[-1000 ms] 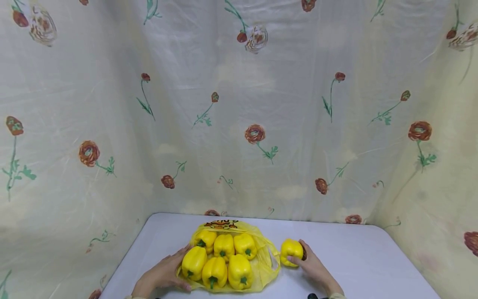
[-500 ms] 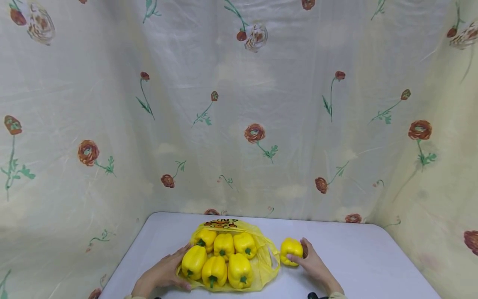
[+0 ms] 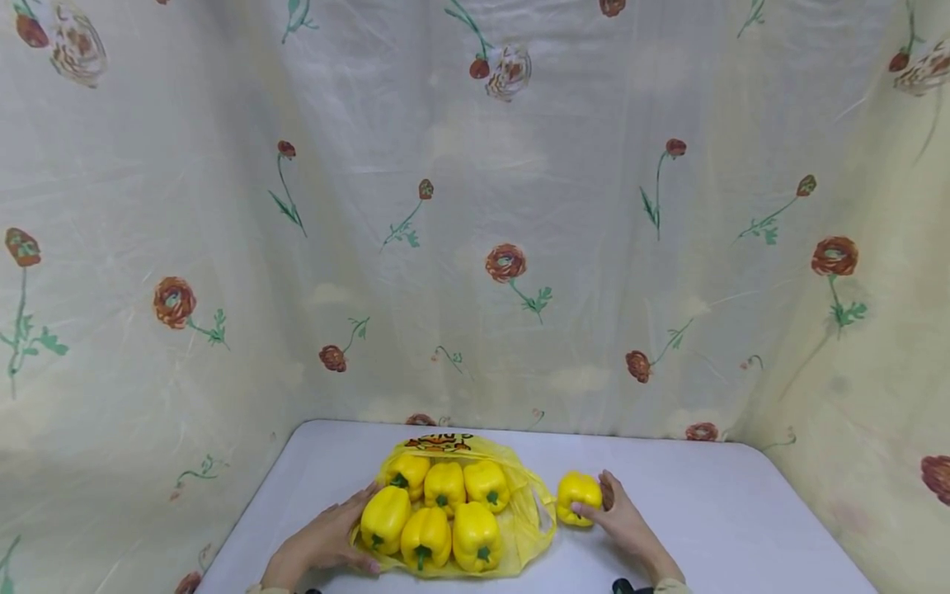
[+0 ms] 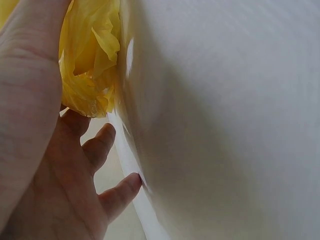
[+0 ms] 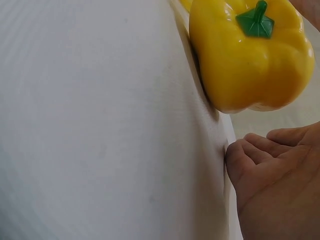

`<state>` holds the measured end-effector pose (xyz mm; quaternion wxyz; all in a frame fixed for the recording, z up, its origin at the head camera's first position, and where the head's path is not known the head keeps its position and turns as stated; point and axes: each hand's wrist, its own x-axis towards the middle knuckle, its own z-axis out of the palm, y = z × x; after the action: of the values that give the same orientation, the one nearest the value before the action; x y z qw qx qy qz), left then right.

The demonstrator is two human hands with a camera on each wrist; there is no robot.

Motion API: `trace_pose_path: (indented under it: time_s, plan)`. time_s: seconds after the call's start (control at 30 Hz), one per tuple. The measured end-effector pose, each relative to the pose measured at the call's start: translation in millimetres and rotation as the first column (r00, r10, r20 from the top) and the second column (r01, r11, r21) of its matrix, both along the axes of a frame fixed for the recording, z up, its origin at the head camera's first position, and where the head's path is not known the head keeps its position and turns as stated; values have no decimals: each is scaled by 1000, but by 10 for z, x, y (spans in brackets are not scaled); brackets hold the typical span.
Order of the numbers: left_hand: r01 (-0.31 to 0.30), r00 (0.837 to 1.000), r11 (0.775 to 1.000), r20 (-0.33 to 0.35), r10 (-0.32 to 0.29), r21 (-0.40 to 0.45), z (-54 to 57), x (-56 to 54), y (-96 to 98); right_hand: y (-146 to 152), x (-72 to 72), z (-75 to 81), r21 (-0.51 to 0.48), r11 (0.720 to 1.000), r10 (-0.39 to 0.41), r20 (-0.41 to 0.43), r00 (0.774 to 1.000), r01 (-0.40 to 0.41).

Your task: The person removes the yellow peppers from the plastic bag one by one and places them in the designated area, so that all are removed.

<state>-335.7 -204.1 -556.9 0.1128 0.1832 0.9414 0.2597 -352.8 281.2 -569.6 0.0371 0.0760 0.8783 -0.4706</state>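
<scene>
Six peppers (image 3: 444, 487) with a yellow bag (image 3: 529, 544), a seventh pepper (image 3: 579, 497) by the right hand (image 3: 625, 516)

The six peppers lie within the outline of the bag on a white counter (image 3: 712, 528), three in a far row and three in a near row; most of their green stems point toward the person; whether a layer of film covers them, I cannot tell. The left hand (image 3: 330, 532) stands at the left side of the bag, its grip wide, thumb toward the near edge and fingers toward the far side; in the left wrist view the crumpled plastic lies close by the hand, while the fingers there are spread apart, one fingertip down at the counter.

The seventh pepper sits on the counter to the right of the bag, just beside its handle; its green stem (image 5: 257, 22) shows in the right wrist view; the right hand is at its right side, the grip wide, with a gap between the pepper and the fingers in that view; whether the thumb touches it, I cannot tell. Dark print (image 3: 439, 443) marks the far end of the bag; behind the counter hangs a pale curtain (image 3: 579, 280) with reddish flowers and green stalks.
</scene>
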Motion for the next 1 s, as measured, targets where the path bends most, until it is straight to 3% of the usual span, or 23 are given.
trace_pose_path:
  time_s: [0.4,1.0]
  plan:
    - [-3,1000,1000,6,3,3,45,17,9,42,32,90,-28,1000,-3,-46,999,2]
    - [-21,999,1000,25,21,3,45,12,24,10,141,510,-64,996,46,-194,980,-60]
